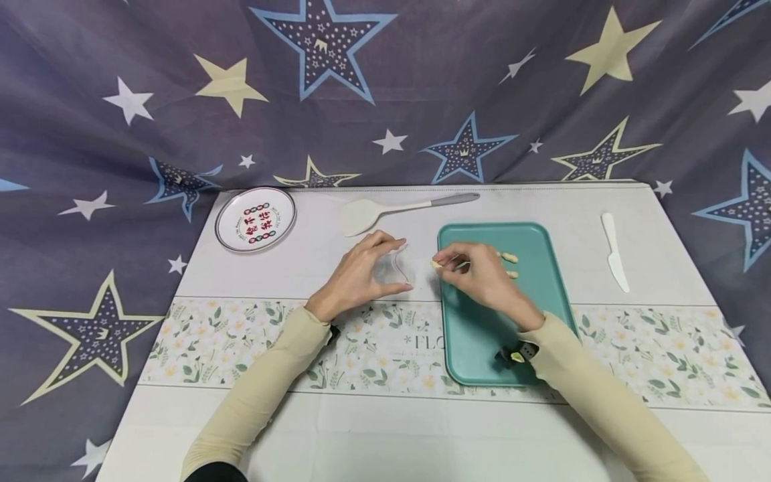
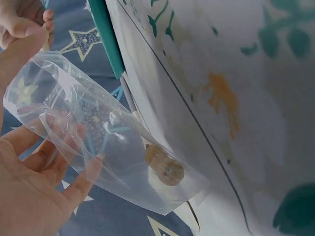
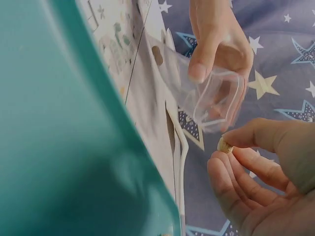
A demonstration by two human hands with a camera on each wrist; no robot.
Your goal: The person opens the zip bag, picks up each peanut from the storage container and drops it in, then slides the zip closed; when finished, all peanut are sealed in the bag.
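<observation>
My left hand point(image 1: 360, 271) holds a clear zip bag point(image 2: 118, 135) near its mouth, thumb and fingers spread on either side so that the mouth gapes to the right. At the bottom of the bag lies one peanut in its shell point(image 2: 165, 164). Between thumb and fingertips, my right hand point(image 1: 480, 273) pinches another peanut point(image 3: 225, 145), just short of the bag's mouth. Beneath the right hand is a teal tray point(image 1: 482, 365), where a few more peanuts point(image 1: 510, 257) lie, partly hidden by that hand.
A white spatula point(image 1: 361, 217) with a grey handle lies behind the bag. At the back left is a round plate point(image 1: 231, 224) with red print. A white knife point(image 1: 613, 258) lies right of the tray. A starry curtain point(image 1: 421, 80) hangs behind the table.
</observation>
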